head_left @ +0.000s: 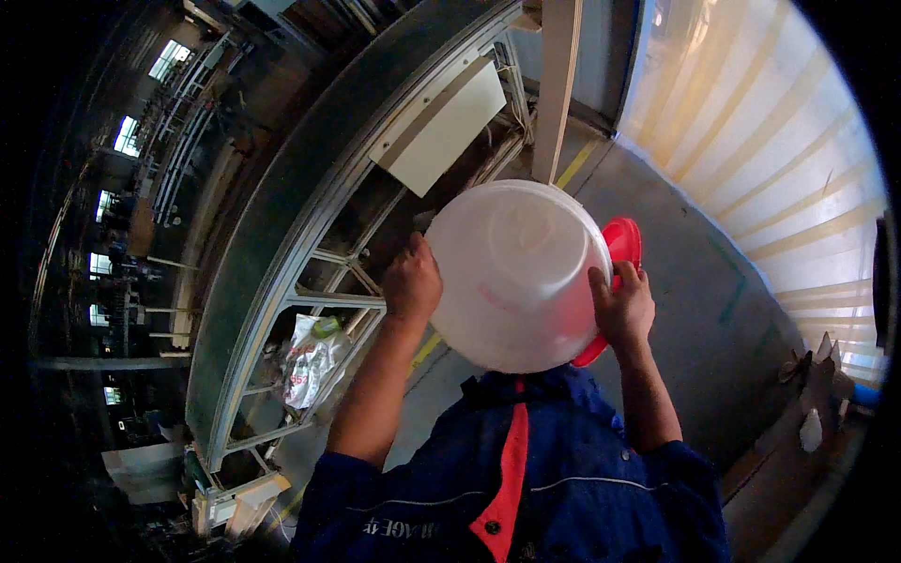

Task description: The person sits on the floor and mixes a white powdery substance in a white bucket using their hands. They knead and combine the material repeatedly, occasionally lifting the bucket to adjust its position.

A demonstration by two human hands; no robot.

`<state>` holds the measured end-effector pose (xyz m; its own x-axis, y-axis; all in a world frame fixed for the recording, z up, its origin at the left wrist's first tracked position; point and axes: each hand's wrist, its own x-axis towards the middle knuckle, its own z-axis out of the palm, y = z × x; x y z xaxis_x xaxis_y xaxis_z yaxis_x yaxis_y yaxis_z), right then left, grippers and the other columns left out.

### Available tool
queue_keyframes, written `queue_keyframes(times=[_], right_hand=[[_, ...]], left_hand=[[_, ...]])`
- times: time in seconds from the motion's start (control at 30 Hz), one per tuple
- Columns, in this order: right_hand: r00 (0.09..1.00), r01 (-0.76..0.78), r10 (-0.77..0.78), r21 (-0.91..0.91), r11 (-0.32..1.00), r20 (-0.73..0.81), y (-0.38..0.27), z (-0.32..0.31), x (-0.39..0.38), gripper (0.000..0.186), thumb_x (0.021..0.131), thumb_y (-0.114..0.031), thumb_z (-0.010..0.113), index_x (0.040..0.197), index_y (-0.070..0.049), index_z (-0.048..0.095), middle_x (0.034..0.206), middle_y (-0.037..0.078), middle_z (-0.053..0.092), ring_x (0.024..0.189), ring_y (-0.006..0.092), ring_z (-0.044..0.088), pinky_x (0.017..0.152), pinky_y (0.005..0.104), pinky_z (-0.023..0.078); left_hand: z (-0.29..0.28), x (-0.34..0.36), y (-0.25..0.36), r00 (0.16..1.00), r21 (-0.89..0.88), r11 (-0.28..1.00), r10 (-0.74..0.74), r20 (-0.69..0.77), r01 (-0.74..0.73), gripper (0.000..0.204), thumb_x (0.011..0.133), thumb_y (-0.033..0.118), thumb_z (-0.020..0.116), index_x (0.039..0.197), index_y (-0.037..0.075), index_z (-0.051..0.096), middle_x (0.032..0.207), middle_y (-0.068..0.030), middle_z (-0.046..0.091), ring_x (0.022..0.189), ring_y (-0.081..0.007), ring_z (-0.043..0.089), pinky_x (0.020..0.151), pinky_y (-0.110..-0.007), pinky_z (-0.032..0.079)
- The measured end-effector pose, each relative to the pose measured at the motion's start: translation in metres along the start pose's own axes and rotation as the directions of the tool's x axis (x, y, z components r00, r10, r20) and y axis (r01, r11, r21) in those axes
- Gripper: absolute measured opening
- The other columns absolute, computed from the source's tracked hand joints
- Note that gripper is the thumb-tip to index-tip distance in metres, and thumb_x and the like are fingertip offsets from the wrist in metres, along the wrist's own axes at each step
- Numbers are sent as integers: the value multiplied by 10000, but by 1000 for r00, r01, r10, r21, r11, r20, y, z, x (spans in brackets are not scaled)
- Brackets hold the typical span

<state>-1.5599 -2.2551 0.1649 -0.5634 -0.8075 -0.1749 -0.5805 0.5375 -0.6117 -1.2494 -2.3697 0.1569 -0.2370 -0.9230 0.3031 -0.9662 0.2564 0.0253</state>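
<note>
I hold a round, translucent white plastic tub [497, 300] in front of my chest. My left hand [413, 277] is closed on its left edge. My right hand [621, 300] grips the opposite edge, where a red plastic piece [623, 237] sticks out from behind the tub; whether the fingers also hold that piece is unclear. A small dark shape shows just above my left fingers, too unclear to name.
A long metal-framed bench [244, 235] runs along the left, with a pale panel [436, 122] and a white bag [310, 357]. A post [554, 94] stands ahead, a striped translucent sheet [741, 141] at right. Flat brown pieces [779, 441] lie lower right.
</note>
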Motion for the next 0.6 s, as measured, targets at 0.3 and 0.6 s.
queue_keyframes(times=[0.3, 0.6], right_hand=[[993, 105, -102, -47, 993, 55, 27, 46, 30, 418, 897, -482, 709, 1076, -109, 645, 1203, 205, 625, 1054, 446, 646, 871, 532, 531], [947, 284, -255, -137, 949, 196, -12, 135, 102, 492, 836, -569, 750, 1032, -120, 709, 1212, 186, 655, 1104, 403, 648, 911, 506, 536]], left_hand=[[50, -29, -20, 897, -316, 853, -327, 298, 416, 583, 808, 375, 836, 1228, 20, 644, 1079, -229, 723, 1022, -408, 695, 846, -509, 551], [109, -42, -107, 548, -267, 526, -503, 668, 807, 548, 778, 438, 802, 1144, 34, 742, 1045, -205, 750, 1004, -386, 715, 884, -485, 551]])
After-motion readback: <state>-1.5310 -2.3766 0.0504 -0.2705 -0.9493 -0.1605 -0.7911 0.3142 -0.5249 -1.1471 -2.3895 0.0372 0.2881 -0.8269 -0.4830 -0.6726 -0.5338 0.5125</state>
